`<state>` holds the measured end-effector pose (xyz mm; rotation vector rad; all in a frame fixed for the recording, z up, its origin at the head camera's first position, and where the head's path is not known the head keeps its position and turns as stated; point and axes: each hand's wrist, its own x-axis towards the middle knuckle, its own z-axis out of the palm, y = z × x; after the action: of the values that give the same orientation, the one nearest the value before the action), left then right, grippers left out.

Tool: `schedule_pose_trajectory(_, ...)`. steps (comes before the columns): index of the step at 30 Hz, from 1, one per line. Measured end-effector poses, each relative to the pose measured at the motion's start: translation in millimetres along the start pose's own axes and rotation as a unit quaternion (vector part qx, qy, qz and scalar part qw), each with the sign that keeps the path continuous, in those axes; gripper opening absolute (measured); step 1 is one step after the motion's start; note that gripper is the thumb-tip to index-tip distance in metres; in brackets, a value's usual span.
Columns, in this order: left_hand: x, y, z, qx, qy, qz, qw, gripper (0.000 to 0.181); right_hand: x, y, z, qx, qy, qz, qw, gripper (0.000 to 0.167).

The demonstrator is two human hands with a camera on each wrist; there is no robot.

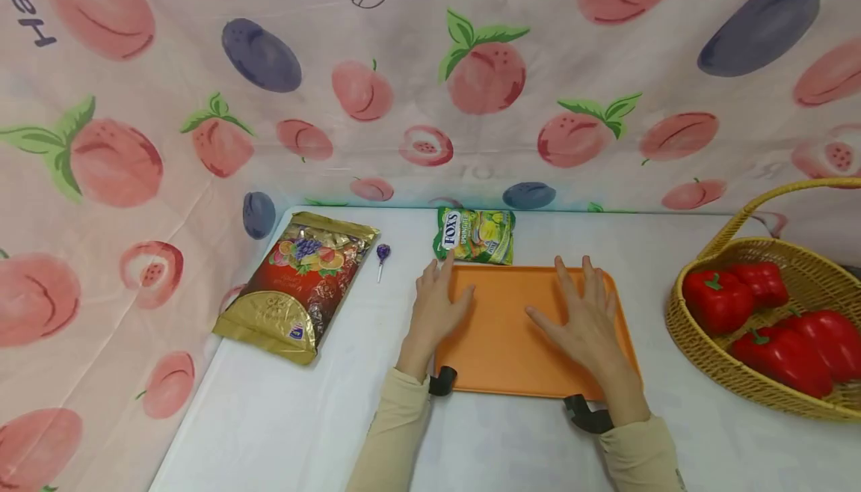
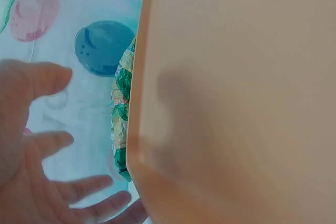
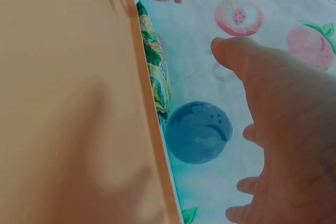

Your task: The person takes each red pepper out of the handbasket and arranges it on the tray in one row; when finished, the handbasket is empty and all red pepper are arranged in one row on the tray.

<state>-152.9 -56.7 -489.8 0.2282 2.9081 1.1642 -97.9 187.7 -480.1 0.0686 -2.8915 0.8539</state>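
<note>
An orange tray [image 1: 511,327] lies flat on the white table, seen from above in the head view. Over its left side hovers my left hand [image 1: 437,305], fingers spread and holding nothing. My right hand [image 1: 585,320] is above the tray's right part, its fingers also spread with nothing in them. Just behind the tray's far edge sits a green and yellow candy bag [image 1: 480,236] marked FOX'S. In the left wrist view the hand [image 2: 47,166] shows its fingers apart, and the right wrist view shows the other hand [image 3: 289,114] likewise.
A large red and gold candy bag [image 1: 303,283] lies at the left, with a purple-wrapped lollipop [image 1: 383,253] beside it. At the right stands a wicker basket [image 1: 699,354] with a tall handle, holding several red bell peppers [image 1: 720,301]. Fruit-printed cloth [image 1: 403,28] hangs behind the table.
</note>
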Motion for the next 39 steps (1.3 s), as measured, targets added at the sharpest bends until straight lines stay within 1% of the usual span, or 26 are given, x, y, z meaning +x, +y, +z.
schedule_pose_trajectory(2, 1.0, -2.0, 1.2, -0.007, 0.012, -0.002, 0.9999, 0.073, -2.1, 3.4, -1.2, 0.008, -0.003, 0.003, 1.0, 0.096)
schedule_pose_trajectory(5, 3.2, -6.7, 3.6, -0.02, 0.022, -0.002, 0.9996, 0.071, -4.8, 8.1, -3.3, 0.018, -0.001, 0.006, 0.9998, 0.096)
schedule_pose_trajectory(10, 6.5, -11.9, 7.1, -0.035, 0.008, -0.003, 0.9994, 0.07, -7.3, 13.9, -10.4, 0.037, 0.006, 0.004, 0.9993, 0.093)
schedule_pose_trajectory(14, 5.1, -16.4, 8.5, -0.043, -0.005, -0.009, 0.999, 0.07, -8.9, 17.1, -16.5, 0.054, 0.014, 0.001, 0.9984, 0.091)
schedule_pose_trajectory(17, 3.8, -21.8, 7.7, -0.046, -0.011, -0.014, 0.9988, 0.069, -8.7, 19.7, -18.9, 0.064, 0.024, -0.004, 0.9976, 0.09)
schedule_pose_trajectory(20, 5.5, -27.0, 5.6, -0.044, -0.018, -0.008, 0.9988, 0.069, -7.2, 21.9, -22.2, 0.074, 0.038, -0.008, 0.9965, 0.089)
schedule_pose_trajectory(22, 7.6, -29.9, 3.9, -0.044, -0.027, 0.001, 0.9987, 0.069, -6.2, 23.2, -25.3, 0.077, 0.046, -0.004, 0.996, 0.088)
schedule_pose_trajectory(26, 10.8, -34.9, 0.1, -0.048, -0.053, 0.01, 0.9974, 0.071, -5.7, 25.0, -31.2, 0.086, 0.054, 0.007, 0.9948, 0.087)
schedule_pose_trajectory(30, 11.3, -39.5, -6.3, -0.077, -0.075, 0.013, 0.9941, 0.071, -5.8, 25.2, -33.9, 0.1, 0.055, 0.009, 0.9934, 0.085)
schedule_pose_trajectory(34, 12.1, -43.6, -13.9, -0.108, -0.098, 0.014, 0.9892, 0.071, -4.2, 24.8, -34.5, 0.105, 0.054, 0.006, 0.993, 0.083)
schedule_pose_trajectory(39, 13.1, -45.7, -19.1, -0.125, -0.113, 0.013, 0.9857, 0.066, -4.1, 23.1, -37.1, 0.102, 0.05, 0.006, 0.9935, 0.082)
